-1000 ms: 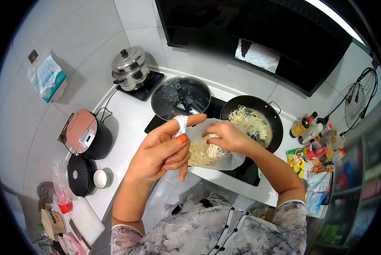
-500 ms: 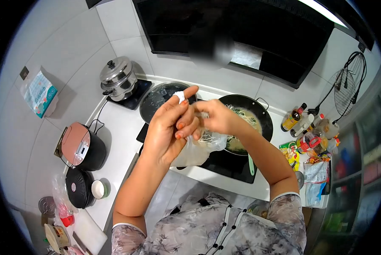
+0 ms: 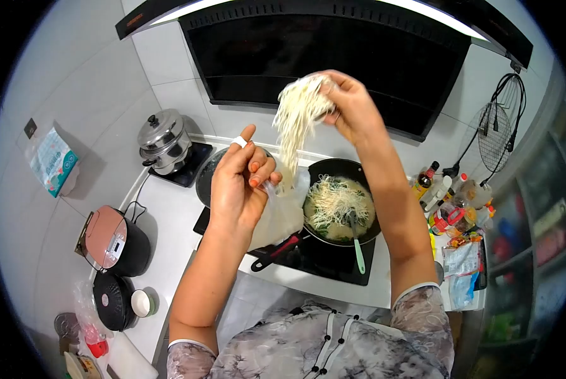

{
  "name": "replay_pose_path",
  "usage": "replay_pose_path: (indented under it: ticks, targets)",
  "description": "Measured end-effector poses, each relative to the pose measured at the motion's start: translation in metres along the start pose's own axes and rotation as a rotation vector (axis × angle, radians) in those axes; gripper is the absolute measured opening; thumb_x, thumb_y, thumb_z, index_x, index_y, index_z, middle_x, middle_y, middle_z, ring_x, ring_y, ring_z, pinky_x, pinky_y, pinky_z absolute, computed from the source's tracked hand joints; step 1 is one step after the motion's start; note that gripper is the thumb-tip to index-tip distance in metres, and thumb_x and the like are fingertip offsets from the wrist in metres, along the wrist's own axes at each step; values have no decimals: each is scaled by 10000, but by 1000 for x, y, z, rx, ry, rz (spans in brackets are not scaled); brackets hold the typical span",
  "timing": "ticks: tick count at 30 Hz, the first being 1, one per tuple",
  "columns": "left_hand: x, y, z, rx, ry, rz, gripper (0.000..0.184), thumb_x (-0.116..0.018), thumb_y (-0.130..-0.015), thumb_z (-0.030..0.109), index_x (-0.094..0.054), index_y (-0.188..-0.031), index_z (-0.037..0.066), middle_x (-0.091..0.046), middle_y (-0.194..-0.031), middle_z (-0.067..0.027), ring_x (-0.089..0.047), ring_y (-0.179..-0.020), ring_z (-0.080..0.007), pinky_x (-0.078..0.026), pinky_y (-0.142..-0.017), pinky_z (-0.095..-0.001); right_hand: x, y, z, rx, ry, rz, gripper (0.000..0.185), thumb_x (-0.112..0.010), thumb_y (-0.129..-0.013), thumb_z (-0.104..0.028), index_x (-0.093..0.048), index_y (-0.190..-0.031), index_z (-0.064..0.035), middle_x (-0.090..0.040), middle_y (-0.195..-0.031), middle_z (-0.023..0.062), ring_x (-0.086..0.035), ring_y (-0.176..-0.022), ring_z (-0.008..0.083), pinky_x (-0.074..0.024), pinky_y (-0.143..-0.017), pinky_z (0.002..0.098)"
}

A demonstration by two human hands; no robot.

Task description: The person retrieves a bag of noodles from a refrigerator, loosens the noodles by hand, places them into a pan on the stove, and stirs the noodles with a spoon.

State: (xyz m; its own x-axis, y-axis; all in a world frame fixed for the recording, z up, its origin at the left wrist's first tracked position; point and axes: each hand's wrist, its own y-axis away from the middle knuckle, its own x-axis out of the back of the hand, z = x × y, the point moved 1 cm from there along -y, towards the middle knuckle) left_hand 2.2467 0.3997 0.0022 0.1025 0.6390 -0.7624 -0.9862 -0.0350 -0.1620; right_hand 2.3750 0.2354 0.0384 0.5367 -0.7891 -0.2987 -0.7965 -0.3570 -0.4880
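My right hand is raised above the wok, closed on a hanging bunch of noodles. The loose strands trail down toward the bag. Lower and to the left, my left hand grips a thin, translucent plastic bag at its top, with a white wrap around one outstretched finger. Right of the bag, a black wok holds pale noodles in liquid with some greens. A spatula with a mint-green handle leans in the wok, its head partly hidden by food.
A glass lid lies behind my left hand, near a steel steamer pot. On the left stand a rice cooker, a black round appliance and a cup. Sauce bottles crowd the right. The wok's handle projects left.
My right hand has risen out of the bag, up and to the right, with a bunch of noodles in it. My left hand still holds the bag. The camera view has shifted.
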Motion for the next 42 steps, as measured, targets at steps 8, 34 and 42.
replay_pose_path:
  ticks: [8, 34, 42]
  targets:
    - [-7, -16, -13, -10, -18, 93, 396, -439, -901, 90, -360, -1272, -27, -348, -608, 23, -320, -474, -52, -361, -545, -224, 58, -25, -40, 134, -146, 162, 110, -494, -873, -21, -554, -948, 31, -609, -818, 124, -583, -574, 131, -466, -384, 194]
    - [-39, -1, 19, -38, -109, -253, 446, -368, -924, 88, -288, -1326, -89, -332, -524, 29, -308, -368, -19, -272, -328, -183, 159, 89, 77, -614, 658, 1, 221, -501, -896, -189, -560, -998, -2, -603, -696, 46, -551, -456, 96, -380, -378, 187]
    - [-29, 37, 52, 6, -72, -355, 452, -352, -912, 63, -263, -1324, -100, -332, -514, 7, -321, -346, -55, -428, -334, -266, 166, 83, 60, -462, 873, 128, 219, -487, -888, -167, -544, -1015, 1, -602, -688, 43, -575, -508, 92, -424, -399, 197]
